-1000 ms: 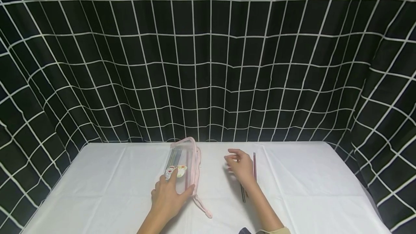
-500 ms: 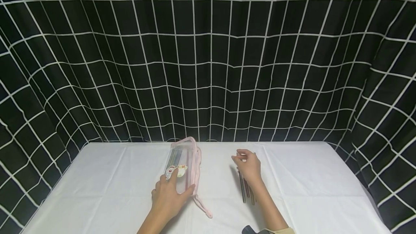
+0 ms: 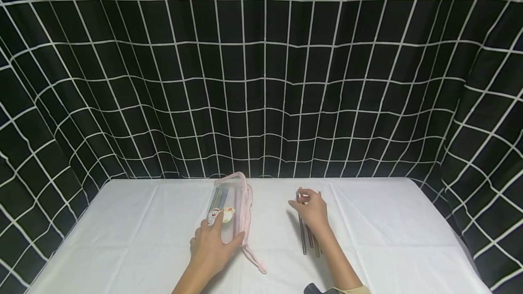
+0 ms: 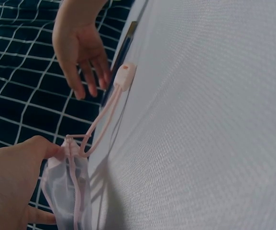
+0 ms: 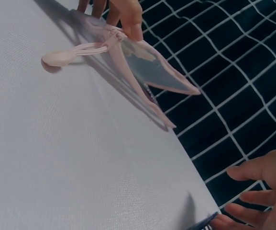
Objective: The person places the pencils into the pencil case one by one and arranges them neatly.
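Observation:
A clear pencil case (image 3: 229, 228) with pink trim, stickers and several pencils inside lies left of centre. My left hand (image 3: 210, 246) grips its near end, thumb on the zip side and fingers on the other. In the right wrist view, the case's pink zipped edges (image 5: 133, 84) gape apart toward the far end. Several loose pencils (image 3: 303, 237) lie side by side on the table to the right. My right hand (image 3: 312, 212) is over their far ends, fingers loosely bent and touching or very near them; in the left wrist view, its fingers (image 4: 87, 79) hang relaxed beside a dark pencil (image 4: 123, 50).
A pink strap (image 3: 255, 260) with a tab trails from the case's near end. White cloth covers the table (image 3: 388, 239). Behind and at both sides hangs a black curtain (image 3: 261, 80) with a white grid.
My right hand has shifted right, over the pencils, then slightly left. The left pencil has moved slightly left, and more pencil ends show below the hand. The left hand and case stay still.

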A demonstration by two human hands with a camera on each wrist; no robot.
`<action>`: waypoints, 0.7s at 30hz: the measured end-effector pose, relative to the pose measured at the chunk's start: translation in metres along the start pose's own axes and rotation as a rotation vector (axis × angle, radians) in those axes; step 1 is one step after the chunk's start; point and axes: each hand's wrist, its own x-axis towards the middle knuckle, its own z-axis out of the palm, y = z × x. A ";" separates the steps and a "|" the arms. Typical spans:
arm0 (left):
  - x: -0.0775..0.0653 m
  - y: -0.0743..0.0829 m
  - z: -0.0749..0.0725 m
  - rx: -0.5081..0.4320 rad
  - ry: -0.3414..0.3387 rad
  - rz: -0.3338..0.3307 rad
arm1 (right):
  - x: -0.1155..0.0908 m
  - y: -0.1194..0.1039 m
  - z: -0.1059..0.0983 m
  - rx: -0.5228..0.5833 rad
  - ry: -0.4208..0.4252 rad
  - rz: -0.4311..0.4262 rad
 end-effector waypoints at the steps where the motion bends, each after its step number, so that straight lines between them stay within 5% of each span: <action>1: 0.000 0.000 0.000 0.002 0.000 0.000 | 0.000 0.000 0.000 0.003 -0.001 0.000; 21: 0.000 0.000 0.000 0.017 -0.006 0.000 | 0.001 0.005 0.011 -0.054 -0.053 -0.047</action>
